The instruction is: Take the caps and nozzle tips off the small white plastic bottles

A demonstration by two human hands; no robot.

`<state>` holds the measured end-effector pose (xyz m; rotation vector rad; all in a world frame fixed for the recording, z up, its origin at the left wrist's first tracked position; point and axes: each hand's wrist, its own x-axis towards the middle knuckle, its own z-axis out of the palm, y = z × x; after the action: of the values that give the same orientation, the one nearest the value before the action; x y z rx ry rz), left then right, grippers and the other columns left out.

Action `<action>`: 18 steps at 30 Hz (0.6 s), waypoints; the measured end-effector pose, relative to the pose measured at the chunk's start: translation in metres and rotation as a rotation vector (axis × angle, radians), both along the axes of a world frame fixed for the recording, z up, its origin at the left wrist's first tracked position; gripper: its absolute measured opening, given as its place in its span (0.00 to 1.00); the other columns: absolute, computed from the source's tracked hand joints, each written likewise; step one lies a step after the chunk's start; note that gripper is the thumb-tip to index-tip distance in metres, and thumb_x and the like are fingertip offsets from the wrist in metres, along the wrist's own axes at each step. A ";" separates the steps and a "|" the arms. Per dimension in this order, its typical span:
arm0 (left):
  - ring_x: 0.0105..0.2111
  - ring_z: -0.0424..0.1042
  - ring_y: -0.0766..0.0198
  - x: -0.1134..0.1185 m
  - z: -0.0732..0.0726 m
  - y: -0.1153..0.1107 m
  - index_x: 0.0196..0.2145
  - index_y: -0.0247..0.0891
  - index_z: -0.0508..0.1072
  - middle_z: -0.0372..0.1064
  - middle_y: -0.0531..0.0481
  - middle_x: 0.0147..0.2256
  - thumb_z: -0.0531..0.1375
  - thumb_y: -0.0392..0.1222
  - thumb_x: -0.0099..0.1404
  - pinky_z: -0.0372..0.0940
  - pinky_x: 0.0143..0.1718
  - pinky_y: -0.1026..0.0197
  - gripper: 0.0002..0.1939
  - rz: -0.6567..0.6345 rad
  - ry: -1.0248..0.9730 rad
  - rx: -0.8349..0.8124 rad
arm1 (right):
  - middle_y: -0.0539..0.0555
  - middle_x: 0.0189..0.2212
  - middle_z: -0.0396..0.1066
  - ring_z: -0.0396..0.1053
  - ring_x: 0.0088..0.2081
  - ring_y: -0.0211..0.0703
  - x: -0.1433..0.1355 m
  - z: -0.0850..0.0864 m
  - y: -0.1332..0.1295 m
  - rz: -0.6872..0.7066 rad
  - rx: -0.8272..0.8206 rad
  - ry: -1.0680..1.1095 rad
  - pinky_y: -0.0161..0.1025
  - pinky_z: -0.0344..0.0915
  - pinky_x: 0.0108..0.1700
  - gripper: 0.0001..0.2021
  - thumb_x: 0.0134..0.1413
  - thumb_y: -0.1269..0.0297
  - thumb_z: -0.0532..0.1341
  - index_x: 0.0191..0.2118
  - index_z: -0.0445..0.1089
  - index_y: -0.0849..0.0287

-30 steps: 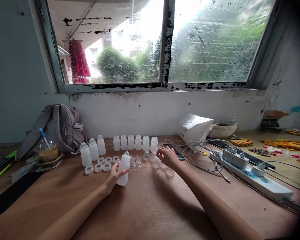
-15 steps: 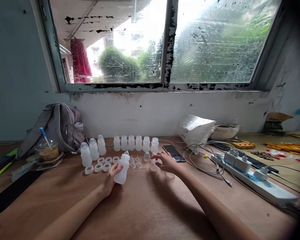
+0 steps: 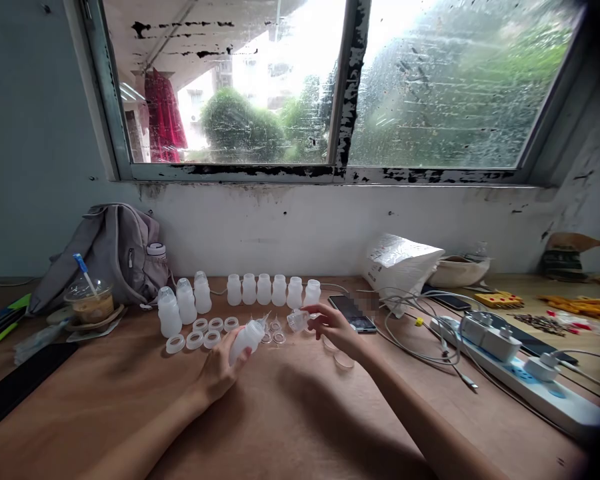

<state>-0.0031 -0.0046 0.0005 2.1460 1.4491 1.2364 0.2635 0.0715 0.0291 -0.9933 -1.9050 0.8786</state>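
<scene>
My left hand (image 3: 219,370) is wrapped round a frosted baby bottle (image 3: 247,341), which leans to the right above the table. In my right hand (image 3: 336,328) a clear dome cap (image 3: 297,321) is pinched at the fingertips, tilted and a little right of the bottle. Between and behind the hands lie several clear nipples (image 3: 279,338). White collar rings (image 3: 195,340) lie in rows left of my left hand. More clear caps (image 3: 344,361) rest under and beside my right wrist, partly hidden by it.
Three capped bottles (image 3: 185,301) stand at left; several uncapped bottles (image 3: 264,289) line the back. A phone (image 3: 350,312), tangled cables (image 3: 405,347) and a power strip (image 3: 535,383) lie to the right. An iced drink cup (image 3: 91,303) and a backpack (image 3: 120,257) are at left.
My right hand has taken hold of a clear cap and lifted it, tipping it sideways. The bottle in my left hand has tilted further to the right. The view has shifted slightly.
</scene>
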 end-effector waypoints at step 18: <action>0.38 0.67 0.60 -0.003 -0.009 0.000 0.49 0.45 0.61 0.65 0.49 0.40 0.56 0.53 0.55 0.64 0.38 0.60 0.24 -0.036 0.270 0.123 | 0.51 0.31 0.66 0.65 0.31 0.37 -0.038 -0.012 -0.035 0.215 -0.060 0.195 0.36 0.63 0.33 0.13 0.46 0.59 0.59 0.38 0.62 0.58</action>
<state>-0.0058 -0.0046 -0.0089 2.4903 1.4613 1.0816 0.2251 0.0366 0.0171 -0.7169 -1.8492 1.1204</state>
